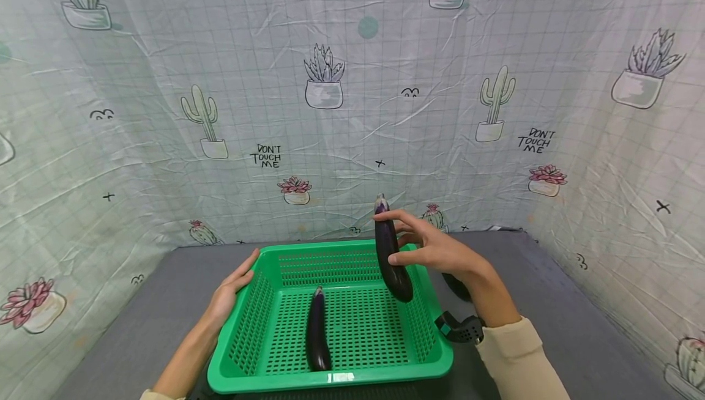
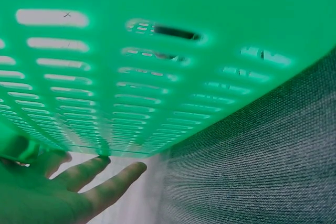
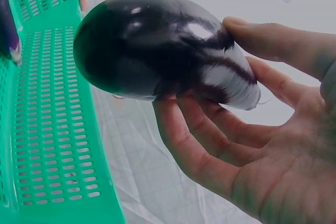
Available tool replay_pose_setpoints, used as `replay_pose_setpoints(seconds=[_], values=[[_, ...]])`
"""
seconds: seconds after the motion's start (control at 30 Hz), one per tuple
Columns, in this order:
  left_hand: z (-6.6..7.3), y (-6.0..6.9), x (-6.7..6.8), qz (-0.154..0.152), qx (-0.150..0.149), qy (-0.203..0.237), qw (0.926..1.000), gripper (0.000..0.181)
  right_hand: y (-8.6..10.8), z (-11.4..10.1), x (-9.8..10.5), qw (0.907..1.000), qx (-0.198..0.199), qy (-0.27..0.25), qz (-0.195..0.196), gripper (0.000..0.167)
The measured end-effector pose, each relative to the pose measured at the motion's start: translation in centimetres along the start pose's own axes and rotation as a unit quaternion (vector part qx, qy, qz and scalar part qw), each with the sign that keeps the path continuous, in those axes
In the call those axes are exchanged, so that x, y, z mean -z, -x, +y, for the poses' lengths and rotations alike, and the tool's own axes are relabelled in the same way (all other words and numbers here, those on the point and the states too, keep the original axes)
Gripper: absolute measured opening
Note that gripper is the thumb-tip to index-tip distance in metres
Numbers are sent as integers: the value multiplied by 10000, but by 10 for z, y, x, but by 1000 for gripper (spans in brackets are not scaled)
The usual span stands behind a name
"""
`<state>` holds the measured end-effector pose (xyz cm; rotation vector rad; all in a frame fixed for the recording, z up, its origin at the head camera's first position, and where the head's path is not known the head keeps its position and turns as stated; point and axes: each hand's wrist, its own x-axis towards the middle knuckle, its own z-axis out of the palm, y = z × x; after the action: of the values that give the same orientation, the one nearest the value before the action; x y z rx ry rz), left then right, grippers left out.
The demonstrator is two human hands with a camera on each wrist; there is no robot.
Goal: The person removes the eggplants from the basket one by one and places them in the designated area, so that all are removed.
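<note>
A dark purple eggplant (image 1: 392, 259) is held nearly upright by my right hand (image 1: 435, 250), above the right side of a green slotted basket (image 1: 330, 380). In the right wrist view the thumb and fingers of the hand (image 3: 283, 135) pinch this eggplant (image 3: 152, 45) on both sides. A second eggplant (image 1: 317, 333) lies lengthwise on the basket floor, left of the middle. My left hand (image 1: 226, 296) rests against the basket's left outer wall with extended fingers; in the left wrist view the hand (image 2: 68, 192) is beside the slotted wall (image 2: 110, 87).
Another dark object (image 1: 457, 286) lies on the grey table (image 1: 518, 290) just right of the basket, partly hidden by my right arm. Behind the table hangs a curtain (image 1: 352, 137) with cactus drawings, which also runs along both sides.
</note>
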<state>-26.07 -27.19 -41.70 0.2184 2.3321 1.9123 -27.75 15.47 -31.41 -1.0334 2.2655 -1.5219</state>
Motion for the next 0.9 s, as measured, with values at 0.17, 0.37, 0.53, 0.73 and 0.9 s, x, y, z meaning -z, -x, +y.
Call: replay_pose_setpoints(seconds=[0.17, 0.37, 0.53, 0.73, 0.9], values=[[0, -1, 0, 9, -35, -82, 10000, 59, 2, 0, 3, 10000, -6, 13, 32, 66], [0, -1, 1, 41, 18, -133, 9999, 59, 4, 1, 7, 9999, -9, -99, 27, 67], [1, 0, 2, 50, 43, -172, 9998, 58, 5, 2, 9, 10000, -16, -66, 51, 67], [3, -1, 3, 44, 23, -171, 9998, 59, 5, 2, 13, 10000, -47, -67, 53, 67], [4, -1, 3, 28, -17, -167, 9999, 59, 6, 1, 15, 9999, -72, -58, 71, 67]])
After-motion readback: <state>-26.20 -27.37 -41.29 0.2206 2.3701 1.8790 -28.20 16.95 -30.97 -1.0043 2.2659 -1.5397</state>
